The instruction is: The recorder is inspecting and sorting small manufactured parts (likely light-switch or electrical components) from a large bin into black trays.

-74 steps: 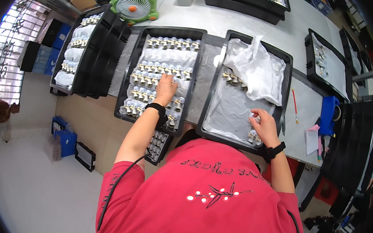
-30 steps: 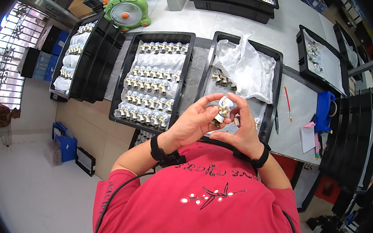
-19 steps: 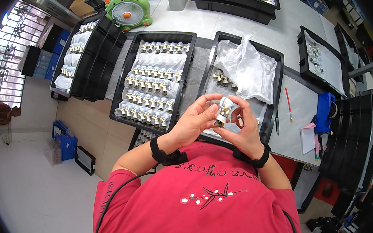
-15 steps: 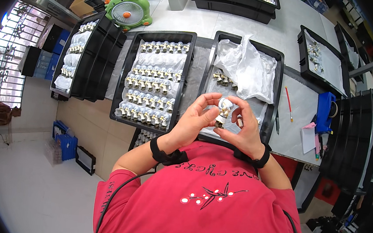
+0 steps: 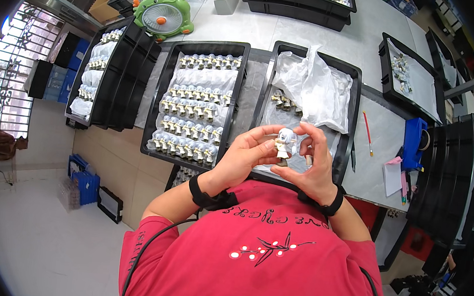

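Note:
A small figurine (image 5: pixel 285 143), white and pale grey-blue with a darker base, stands upright between my hands above the near end of the right-hand black tray (image 5: pixel 354 110). My left hand (image 5: pixel 245 155) is closed on its left side with thumb and fingers. Around its right side curves my right hand (image 5: pixel 315 169), the thumb by the base and the index finger near the head. A small pale piece (image 5: pixel 308 160) shows by the curled fingers of that hand; its kind is unclear. White wrapping sheets (image 5: pixel 309 92) partly cover several figurines (image 5: pixel 284 102) in this tray.
To the left, a black tray (image 5: pixel 242 75) holds rows of similar figurines, beside stacked trays (image 5: pixel 133 77). A green fan (image 5: pixel 164 15) stands behind. On the right lie a red brush (image 5: pixel 367 132), a blue tape dispenser (image 5: pixel 414 144), and a tray with small parts (image 5: pixel 401 73).
The figurine has turned between my fingers and is now more upright, its front showing more clearly. My right index finger has lifted slightly from its head. The trays stay nearly in place.

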`<state>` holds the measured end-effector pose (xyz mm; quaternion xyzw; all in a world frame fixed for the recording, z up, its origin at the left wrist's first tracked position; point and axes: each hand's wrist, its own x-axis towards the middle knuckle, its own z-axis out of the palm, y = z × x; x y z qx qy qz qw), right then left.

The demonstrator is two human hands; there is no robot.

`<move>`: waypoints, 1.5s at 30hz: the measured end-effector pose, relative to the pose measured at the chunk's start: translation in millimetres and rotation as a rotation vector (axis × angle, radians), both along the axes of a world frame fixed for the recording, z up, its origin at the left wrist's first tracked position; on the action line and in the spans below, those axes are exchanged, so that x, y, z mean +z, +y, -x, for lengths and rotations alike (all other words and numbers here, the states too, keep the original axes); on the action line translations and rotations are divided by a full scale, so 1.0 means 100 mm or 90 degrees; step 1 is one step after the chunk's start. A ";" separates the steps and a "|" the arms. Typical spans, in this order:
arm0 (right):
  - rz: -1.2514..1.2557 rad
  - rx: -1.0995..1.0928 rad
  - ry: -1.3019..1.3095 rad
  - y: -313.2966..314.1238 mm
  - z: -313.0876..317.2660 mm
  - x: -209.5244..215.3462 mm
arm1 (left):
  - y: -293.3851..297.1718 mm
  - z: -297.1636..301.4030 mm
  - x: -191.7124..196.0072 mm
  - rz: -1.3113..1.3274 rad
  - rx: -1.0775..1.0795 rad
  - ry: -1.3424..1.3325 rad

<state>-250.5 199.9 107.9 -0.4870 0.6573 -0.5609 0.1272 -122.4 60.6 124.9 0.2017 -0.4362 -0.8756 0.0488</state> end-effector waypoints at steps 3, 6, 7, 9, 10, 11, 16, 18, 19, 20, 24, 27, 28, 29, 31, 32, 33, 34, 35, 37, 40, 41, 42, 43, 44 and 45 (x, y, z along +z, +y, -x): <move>0.031 0.012 0.029 -0.03 -0.02 0.02 | -0.04 0.03 0.01 -0.086 -0.063 0.000; 0.051 0.055 0.036 -0.06 -0.03 -0.01 | -0.04 0.06 -0.06 -0.125 -0.103 0.031; 0.060 0.049 0.049 -0.07 -0.04 0.00 | -0.05 0.07 -0.09 -0.163 -0.110 0.054; 0.078 0.038 0.074 -0.09 -0.03 0.02 | -0.08 0.08 -0.13 -0.239 -0.124 0.100; 0.084 0.037 0.067 -0.10 -0.03 0.02 | -0.10 0.08 -0.13 -0.241 -0.128 0.106; 0.090 0.036 0.061 -0.11 -0.03 0.01 | -0.11 0.08 -0.13 -0.243 -0.131 0.113; 0.101 0.029 0.053 -0.12 -0.02 0.01 | -0.13 0.08 -0.15 -0.248 -0.138 0.124; 0.109 0.032 0.050 -0.14 -0.03 0.00 | -0.14 0.07 -0.16 -0.252 -0.137 0.130; 0.097 0.038 0.054 -0.15 -0.02 0.00 | -0.15 0.07 -0.16 -0.247 -0.136 0.130; 0.085 0.044 0.058 -0.15 -0.01 -0.01 | -0.14 0.07 -0.17 -0.243 -0.135 0.129; 0.037 0.070 0.102 -0.08 0.04 0.00 | -0.27 -0.07 -0.20 -0.108 -0.135 0.050; -0.037 0.025 0.088 0.02 0.11 -0.14 | -0.56 -0.28 -0.49 0.150 -0.065 -0.099; -0.031 0.006 0.072 0.03 0.13 -0.15 | -0.69 -0.33 -0.60 0.254 0.004 -0.134; -0.042 -0.003 0.068 0.04 0.14 -0.15 | -0.88 -0.41 -0.81 0.345 0.068 -0.173; -0.060 -0.022 0.060 0.05 0.16 -0.21 | -1.13 -0.45 -0.97 0.604 0.195 -0.297; -0.061 -0.020 0.061 0.05 0.15 -0.23 | -1.25 -0.47 -1.04 0.729 0.190 -0.357; -0.064 -0.020 0.062 0.04 0.15 -0.25 | -1.33 -0.46 -1.12 0.852 0.180 -0.415; -0.065 -0.017 0.063 0.03 0.14 -0.26 | -1.38 -0.45 -1.22 0.913 0.162 -0.395; -0.062 -0.012 0.064 0.01 0.13 -0.27 | -1.41 -0.43 -1.32 0.974 0.144 -0.373; -0.058 -0.006 0.065 -0.02 0.10 -0.29 | -1.42 -0.36 -1.40 1.041 0.110 -0.379; -0.067 -0.012 0.054 -0.03 0.08 -0.29 | -1.42 -0.24 -1.48 1.042 0.058 -0.464; -0.076 -0.019 0.056 -0.03 0.08 -0.29 | -1.44 -0.23 -1.50 1.040 0.052 -0.482; -0.086 -0.028 0.057 -0.01 0.08 -0.28 | -1.45 -0.21 -1.52 1.037 0.044 -0.499; -0.096 -0.036 0.058 0.01 0.09 -0.28 | -1.45 -0.19 -1.53 1.034 0.035 -0.516; -0.106 -0.045 0.060 0.04 0.12 -0.30 | -1.46 -0.18 -1.55 1.021 0.018 -0.508; -0.121 -0.057 0.062 0.08 0.17 -0.32 | -1.44 -0.17 -1.58 1.031 0.009 -0.505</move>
